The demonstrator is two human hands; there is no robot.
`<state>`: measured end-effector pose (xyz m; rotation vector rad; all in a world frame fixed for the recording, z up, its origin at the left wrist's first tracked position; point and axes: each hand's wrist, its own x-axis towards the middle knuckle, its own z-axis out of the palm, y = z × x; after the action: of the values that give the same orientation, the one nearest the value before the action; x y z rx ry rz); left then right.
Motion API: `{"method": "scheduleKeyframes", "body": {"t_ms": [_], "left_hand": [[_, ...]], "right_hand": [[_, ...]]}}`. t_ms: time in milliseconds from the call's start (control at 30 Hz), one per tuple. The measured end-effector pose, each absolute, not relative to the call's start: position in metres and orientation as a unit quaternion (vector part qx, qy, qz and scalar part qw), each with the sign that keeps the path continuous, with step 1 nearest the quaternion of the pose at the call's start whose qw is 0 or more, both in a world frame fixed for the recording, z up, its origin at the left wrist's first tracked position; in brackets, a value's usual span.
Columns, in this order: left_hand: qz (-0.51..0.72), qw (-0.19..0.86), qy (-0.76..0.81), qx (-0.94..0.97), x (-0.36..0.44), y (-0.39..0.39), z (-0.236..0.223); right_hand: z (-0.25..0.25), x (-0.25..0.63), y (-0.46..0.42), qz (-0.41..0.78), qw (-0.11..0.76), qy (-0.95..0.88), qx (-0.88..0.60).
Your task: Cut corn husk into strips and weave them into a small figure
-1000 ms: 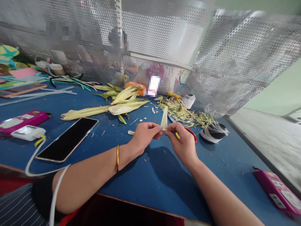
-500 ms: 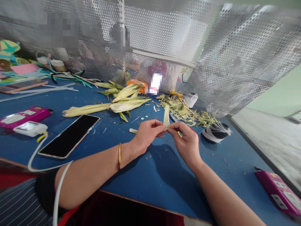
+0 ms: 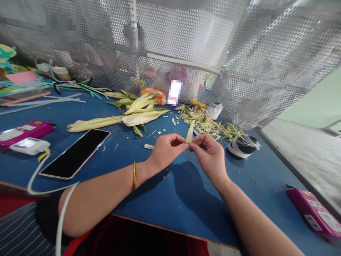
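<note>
A pale green strip of corn husk (image 3: 190, 131) stands up between my hands, its lower end pinched by both. My left hand (image 3: 167, 151) closes thumb and fingers on the strip from the left; a gold bangle (image 3: 134, 176) circles that wrist. From the other side my right hand (image 3: 210, 154) pinches the same end, so the fingertips almost meet. Behind them lies a heap of husk scraps (image 3: 202, 121). Whole corn husks (image 3: 145, 117) rest further left on the blue table (image 3: 170, 199). A small pale husk piece (image 3: 149, 146) lies beside my left hand.
A black phone (image 3: 77, 153) and a magenta power bank (image 3: 29, 131) with a white cable lie at left. Right of my hands is a black spool (image 3: 242, 147) with white strands; another magenta power bank (image 3: 314, 211) lies near the right edge. A perforated metal screen (image 3: 181, 32) stands behind.
The husk strip now leans more to the right. Both hands keep their pinch on it, with their fingertips still close together. The camera view has shifted slightly.
</note>
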<state>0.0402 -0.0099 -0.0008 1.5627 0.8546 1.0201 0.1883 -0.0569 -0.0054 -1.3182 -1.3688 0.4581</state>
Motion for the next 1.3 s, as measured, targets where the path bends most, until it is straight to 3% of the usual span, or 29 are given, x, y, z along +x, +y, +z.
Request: {"method": "scheduleKeyframes", "body": {"t_ms": [133, 433, 633, 967, 1300], "left_hand": [[0.418, 0.526, 0.361, 0.647, 0.041, -0.01, 0.0], [0.367, 0.727, 0.365, 0.452, 0.041, -0.008, 0.004], [0.356, 0.747, 0.359, 0.432, 0.039, -0.007, 0.005], [0.381, 0.692, 0.374, 0.486, 0.042, -0.007, 0.004], [0.428, 0.459, 0.336, 0.702, 0.04, -0.001, -0.01]], "right_hand": [[-0.004, 0.187, -0.057, 0.205, 0.554, -0.581, -0.56], [-0.005, 0.189, -0.058, 0.084, 0.489, -0.688, -0.53], [-0.008, 0.19, -0.058, 0.065, 0.481, -0.686, -0.542], [-0.003, 0.189, -0.059, 0.071, 0.487, -0.696, -0.522], [-0.001, 0.187, -0.059, 0.178, 0.519, -0.594, -0.588]]}}
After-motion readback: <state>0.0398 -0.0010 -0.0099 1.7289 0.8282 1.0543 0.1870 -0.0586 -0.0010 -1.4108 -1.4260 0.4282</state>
